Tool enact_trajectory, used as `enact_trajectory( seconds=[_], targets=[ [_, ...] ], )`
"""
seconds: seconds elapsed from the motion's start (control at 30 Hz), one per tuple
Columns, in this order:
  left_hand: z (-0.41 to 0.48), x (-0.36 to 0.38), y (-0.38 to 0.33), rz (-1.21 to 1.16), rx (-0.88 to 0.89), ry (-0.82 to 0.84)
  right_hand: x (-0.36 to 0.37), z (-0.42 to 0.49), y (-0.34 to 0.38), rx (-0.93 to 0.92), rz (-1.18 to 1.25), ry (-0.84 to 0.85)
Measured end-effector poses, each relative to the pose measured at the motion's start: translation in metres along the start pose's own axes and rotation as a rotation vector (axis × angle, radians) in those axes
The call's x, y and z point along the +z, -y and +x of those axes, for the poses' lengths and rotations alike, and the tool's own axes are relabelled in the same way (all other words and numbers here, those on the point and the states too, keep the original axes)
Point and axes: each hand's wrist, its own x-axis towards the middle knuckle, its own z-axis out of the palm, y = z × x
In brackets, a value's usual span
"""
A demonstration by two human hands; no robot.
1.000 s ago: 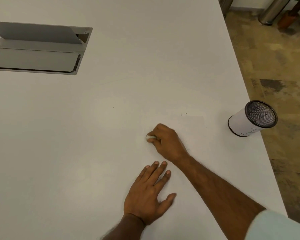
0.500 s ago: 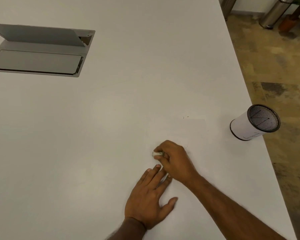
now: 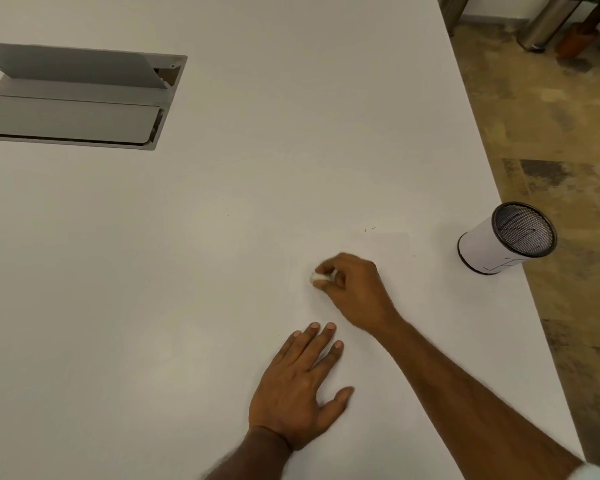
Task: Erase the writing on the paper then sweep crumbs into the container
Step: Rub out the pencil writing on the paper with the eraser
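My right hand (image 3: 355, 292) pinched the small white eraser (image 3: 317, 277) between thumb and fingertips, pressing it onto the paper (image 3: 378, 251), which lay well left of the container (image 3: 506, 239). My left hand (image 3: 302, 393) lay flat with straight fingers, farther from the container, I judge to pin the sheet against the rubbing. Its pale edges were hard to trace. A few dark crumbs (image 3: 369, 229) sat left of the container. It stood open-mouthed, within reach for sweeping. I saw no writing.
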Motion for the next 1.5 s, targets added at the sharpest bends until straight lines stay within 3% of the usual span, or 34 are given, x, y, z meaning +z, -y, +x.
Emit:
enact_trajectory(
  seconds=[0.13,0.3,0.43,0.63,0.8,0.93,1.13,1.33,1.5],
  targets=[
    [0.000,0.000,0.000,-0.014,0.010,-0.015,-0.002,-0.037,-0.010,-0.025,-0.037,0.015],
    [0.000,0.000,0.000,-0.009,0.012,-0.018,0.002,0.013,-0.017,-0.062,-0.134,-0.096],
    [-0.001,0.000,-0.001,0.010,-0.004,-0.004,-0.003,0.028,-0.014,0.010,-0.091,-0.134],
    [-0.001,0.002,0.001,0.001,0.015,-0.025,0.002,-0.045,-0.011,-0.035,-0.025,0.021],
    [-0.001,0.002,0.001,0.005,0.015,-0.016,0.004,-0.014,-0.016,-0.051,-0.095,-0.128],
    [-0.001,0.002,0.000,0.038,-0.012,0.005,0.004,0.002,-0.015,0.059,-0.078,-0.216],
    [-0.001,0.002,0.002,0.008,0.003,0.000,0.006,-0.053,-0.008,0.042,-0.028,-0.094],
    [-0.001,0.001,0.001,0.016,0.004,-0.012,-0.007,-0.010,-0.026,0.017,-0.168,-0.269],
    [-0.001,0.001,0.001,-0.008,0.014,-0.028,-0.009,-0.018,-0.020,0.109,-0.011,-0.292]
  ],
)
